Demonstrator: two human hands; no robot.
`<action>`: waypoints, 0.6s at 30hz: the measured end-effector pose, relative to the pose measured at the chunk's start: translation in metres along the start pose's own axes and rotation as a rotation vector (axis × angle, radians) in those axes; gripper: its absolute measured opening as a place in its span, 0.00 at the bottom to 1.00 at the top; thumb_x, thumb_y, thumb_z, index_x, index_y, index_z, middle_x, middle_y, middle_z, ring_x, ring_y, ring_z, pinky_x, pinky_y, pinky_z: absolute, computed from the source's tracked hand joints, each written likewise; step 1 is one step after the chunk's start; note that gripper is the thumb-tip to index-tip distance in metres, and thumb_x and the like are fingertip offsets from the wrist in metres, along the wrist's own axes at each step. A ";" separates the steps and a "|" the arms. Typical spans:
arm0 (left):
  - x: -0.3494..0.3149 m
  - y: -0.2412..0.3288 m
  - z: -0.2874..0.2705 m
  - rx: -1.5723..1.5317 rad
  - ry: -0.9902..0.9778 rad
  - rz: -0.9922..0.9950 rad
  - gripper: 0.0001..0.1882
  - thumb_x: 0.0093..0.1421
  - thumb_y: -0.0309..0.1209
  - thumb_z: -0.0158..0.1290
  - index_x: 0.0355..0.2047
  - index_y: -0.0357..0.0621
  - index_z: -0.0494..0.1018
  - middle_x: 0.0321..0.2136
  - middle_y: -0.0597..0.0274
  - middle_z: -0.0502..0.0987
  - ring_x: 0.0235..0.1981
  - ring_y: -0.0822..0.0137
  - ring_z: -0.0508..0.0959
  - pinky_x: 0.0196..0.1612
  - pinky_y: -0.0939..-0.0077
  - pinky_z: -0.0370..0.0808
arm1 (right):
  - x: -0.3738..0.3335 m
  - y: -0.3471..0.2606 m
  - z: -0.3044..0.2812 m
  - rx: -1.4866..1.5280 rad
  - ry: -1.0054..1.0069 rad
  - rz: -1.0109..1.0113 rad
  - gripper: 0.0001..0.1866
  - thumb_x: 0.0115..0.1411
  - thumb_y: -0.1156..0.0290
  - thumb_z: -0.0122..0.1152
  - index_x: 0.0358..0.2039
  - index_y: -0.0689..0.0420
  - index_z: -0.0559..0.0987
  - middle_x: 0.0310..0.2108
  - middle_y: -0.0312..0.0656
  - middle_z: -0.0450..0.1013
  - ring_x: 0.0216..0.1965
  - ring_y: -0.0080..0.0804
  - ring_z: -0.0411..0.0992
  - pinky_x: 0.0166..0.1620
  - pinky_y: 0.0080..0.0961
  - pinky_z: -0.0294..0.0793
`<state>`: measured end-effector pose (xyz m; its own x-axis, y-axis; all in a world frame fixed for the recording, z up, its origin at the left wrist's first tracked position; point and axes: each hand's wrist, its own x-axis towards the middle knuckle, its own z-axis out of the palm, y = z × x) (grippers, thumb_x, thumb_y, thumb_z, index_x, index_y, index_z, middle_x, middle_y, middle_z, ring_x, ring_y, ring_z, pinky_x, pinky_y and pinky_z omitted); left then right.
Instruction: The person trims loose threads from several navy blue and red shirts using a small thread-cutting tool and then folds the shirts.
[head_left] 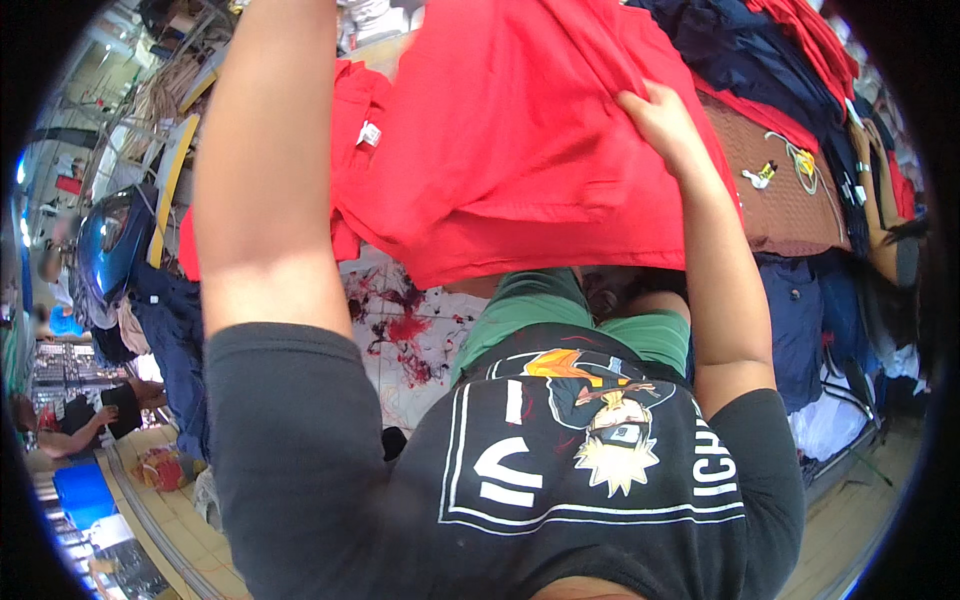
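A large red garment (520, 150) is spread in front of me, its upper part raised and its lower edge hanging over my lap. At its right side my right hand (662, 125) is closed on a fold of the fabric, the thumb lying on top. My left forearm stretches up past the top edge of the view, so the left hand is out of sight. Left of the main cloth lies a bunched red piece (360, 105) with a small white label (370, 133).
On the right, a brown quilted cover (775, 215) carries a looped pale cord (806, 165) and a small yellow-and-white item (762, 176). Dark navy clothes (720, 50) pile beyond it. Red and dark thread scraps (408, 330) litter the floor. Another person (85, 425) is at far left.
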<state>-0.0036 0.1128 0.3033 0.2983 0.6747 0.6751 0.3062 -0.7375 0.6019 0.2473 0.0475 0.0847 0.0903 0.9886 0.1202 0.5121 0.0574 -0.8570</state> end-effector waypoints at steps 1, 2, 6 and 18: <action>-0.011 -0.009 0.004 0.102 -0.064 -0.017 0.20 0.60 0.41 0.51 0.46 0.39 0.71 0.41 0.57 0.76 0.42 0.66 0.75 0.46 0.70 0.72 | 0.000 0.031 -0.017 -0.113 -0.046 0.085 0.19 0.51 0.62 0.58 0.37 0.65 0.78 0.30 0.43 0.77 0.32 0.29 0.73 0.38 0.28 0.71; -0.031 -0.016 0.005 0.185 -0.147 -0.038 0.20 0.60 0.41 0.52 0.46 0.38 0.71 0.41 0.57 0.76 0.42 0.66 0.75 0.47 0.70 0.72 | -0.001 0.061 -0.027 -0.226 -0.092 0.169 0.18 0.52 0.62 0.58 0.36 0.65 0.78 0.30 0.41 0.77 0.31 0.29 0.72 0.37 0.28 0.70; -0.173 -0.061 0.014 0.245 -0.439 -0.515 0.26 0.56 0.43 0.57 0.47 0.34 0.72 0.41 0.53 0.76 0.44 0.67 0.74 0.48 0.73 0.70 | -0.039 0.094 -0.040 -0.012 -0.136 0.419 0.26 0.54 0.60 0.62 0.48 0.66 0.73 0.38 0.39 0.74 0.40 0.24 0.70 0.46 0.19 0.66; -0.267 -0.097 -0.032 0.167 0.169 -0.438 0.11 0.64 0.34 0.48 0.35 0.39 0.72 0.32 0.63 0.75 0.38 0.70 0.74 0.42 0.74 0.71 | -0.054 -0.027 -0.116 0.940 0.165 -0.095 0.15 0.55 0.69 0.57 0.42 0.62 0.77 0.42 0.41 0.75 0.45 0.28 0.73 0.52 0.27 0.69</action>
<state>-0.1414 0.0033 0.0783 -0.0373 0.8963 0.4418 0.5151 -0.3616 0.7771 0.3278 -0.0233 0.1598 0.2394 0.9463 0.2171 -0.3645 0.2949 -0.8833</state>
